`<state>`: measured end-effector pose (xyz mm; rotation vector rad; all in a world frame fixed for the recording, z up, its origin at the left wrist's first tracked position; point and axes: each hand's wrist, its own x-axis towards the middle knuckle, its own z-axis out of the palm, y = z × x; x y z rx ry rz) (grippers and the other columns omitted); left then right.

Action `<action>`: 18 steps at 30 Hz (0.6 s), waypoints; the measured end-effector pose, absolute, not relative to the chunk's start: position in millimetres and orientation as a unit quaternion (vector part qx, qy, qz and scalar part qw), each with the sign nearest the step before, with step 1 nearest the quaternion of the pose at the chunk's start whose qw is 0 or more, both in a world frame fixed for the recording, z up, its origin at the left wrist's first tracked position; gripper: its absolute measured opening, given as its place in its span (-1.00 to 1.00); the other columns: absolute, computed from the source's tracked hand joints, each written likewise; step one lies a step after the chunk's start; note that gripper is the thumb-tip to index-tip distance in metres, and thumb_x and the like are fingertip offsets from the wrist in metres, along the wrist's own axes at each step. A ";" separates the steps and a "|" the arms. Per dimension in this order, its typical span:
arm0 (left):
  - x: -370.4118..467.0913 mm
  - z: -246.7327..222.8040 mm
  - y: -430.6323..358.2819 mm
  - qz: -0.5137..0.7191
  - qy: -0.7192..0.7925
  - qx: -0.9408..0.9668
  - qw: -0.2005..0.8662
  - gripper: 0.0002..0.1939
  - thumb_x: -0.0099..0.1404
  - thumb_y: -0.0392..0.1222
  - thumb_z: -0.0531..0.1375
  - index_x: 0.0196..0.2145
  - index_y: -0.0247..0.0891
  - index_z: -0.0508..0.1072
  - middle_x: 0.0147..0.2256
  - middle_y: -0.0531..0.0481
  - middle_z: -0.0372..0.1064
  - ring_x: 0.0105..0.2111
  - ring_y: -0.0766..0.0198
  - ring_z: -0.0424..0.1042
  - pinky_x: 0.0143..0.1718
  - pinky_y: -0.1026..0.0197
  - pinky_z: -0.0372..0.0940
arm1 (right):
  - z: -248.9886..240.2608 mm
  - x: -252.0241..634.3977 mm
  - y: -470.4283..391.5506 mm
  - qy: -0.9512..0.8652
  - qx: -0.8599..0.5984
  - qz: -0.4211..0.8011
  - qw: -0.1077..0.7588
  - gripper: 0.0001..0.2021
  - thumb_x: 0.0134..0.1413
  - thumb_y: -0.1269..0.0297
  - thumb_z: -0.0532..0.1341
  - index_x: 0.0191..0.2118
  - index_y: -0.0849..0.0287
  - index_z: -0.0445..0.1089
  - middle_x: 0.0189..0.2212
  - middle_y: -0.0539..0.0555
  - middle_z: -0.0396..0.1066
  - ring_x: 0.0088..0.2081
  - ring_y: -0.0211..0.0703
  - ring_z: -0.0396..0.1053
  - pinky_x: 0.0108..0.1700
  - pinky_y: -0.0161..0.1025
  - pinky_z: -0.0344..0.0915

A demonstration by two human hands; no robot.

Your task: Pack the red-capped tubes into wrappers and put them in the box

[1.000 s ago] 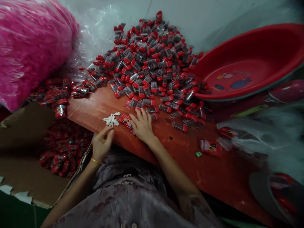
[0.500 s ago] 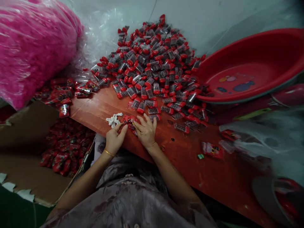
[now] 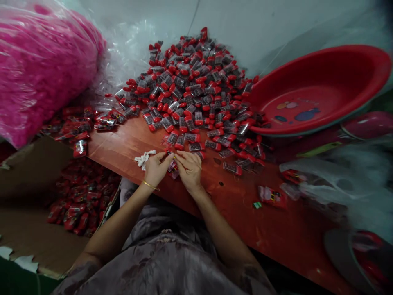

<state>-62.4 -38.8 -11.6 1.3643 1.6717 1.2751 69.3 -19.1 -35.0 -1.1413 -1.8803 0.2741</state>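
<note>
Between my hands, close to the table's front edge, is a small red printed plastic packet (image 3: 173, 170), mostly covered by fingers. My left hand (image 3: 157, 167) pinches its upper left side with thumb and forefinger; a gold bangle circles that wrist. From the other side my right hand (image 3: 189, 168) grips the same packet, fingers bent over it. A crumpled white piece (image 3: 145, 159) lies just left of my left hand. Beyond my fingers rises a big heap of small clear containers with red caps and dark contents (image 3: 190, 90).
A red basin (image 3: 322, 90) leans at the right behind the heap. Filled red packets lie in a cardboard box (image 3: 27, 217) and on the table's left end (image 3: 80, 148). A bag of pink pieces (image 3: 46, 69) stands far left. One loose packet (image 3: 272, 197) rests on the right.
My hands have drawn closer together over the red packet. My right fingers, spread before, are now bent in on it. The whole view has shifted slightly.
</note>
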 end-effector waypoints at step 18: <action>-68.1 -36.9 -21.6 0.377 0.712 0.568 0.170 -0.79 0.12 -0.04 0.20 -0.51 -0.21 0.50 -0.22 -0.08 0.49 -0.07 0.04 0.37 -0.07 0.06 0.20 | -39.4 64.4 0.7 -0.596 -0.529 0.366 0.481 -0.66 0.06 0.04 0.09 -0.41 0.19 0.48 -0.61 -0.04 0.40 -0.54 -0.23 0.28 -0.46 -0.33 0.19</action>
